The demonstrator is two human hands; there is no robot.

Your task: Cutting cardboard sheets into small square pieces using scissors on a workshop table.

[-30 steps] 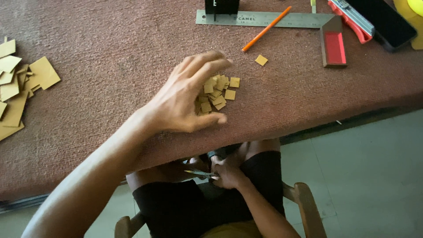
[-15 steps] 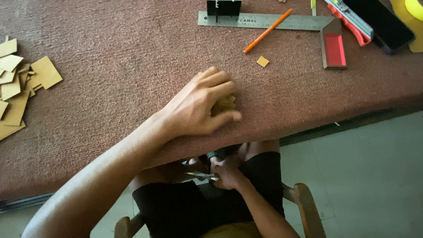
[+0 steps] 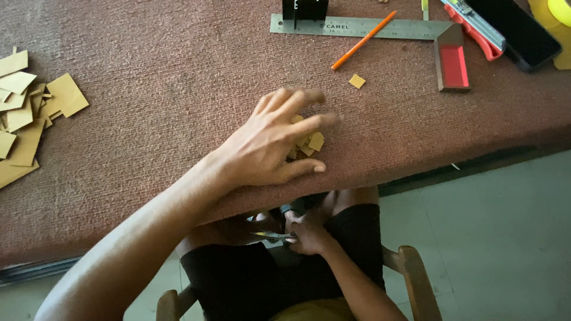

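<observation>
Spread wide, my left hand (image 3: 270,142) rests its grip over small tan cardboard squares (image 3: 309,142) near the tabletop (image 3: 148,77) edge. Below, in my lap, my right hand (image 3: 309,235) holds scissors (image 3: 270,235). One stray square (image 3: 357,81) lies far right, beside an orange pencil (image 3: 363,40).

An orange pencil (image 3: 363,40) lies across a steel try square (image 3: 380,27) near a red utility knife (image 3: 474,28), a dark phone (image 3: 518,32) and 1 stray cardboard square (image 3: 357,81).

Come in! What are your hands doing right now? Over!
Left hand spread over small tan cardboard squares. Right hand in lap, holding scissors. Nothing blocking.
</observation>
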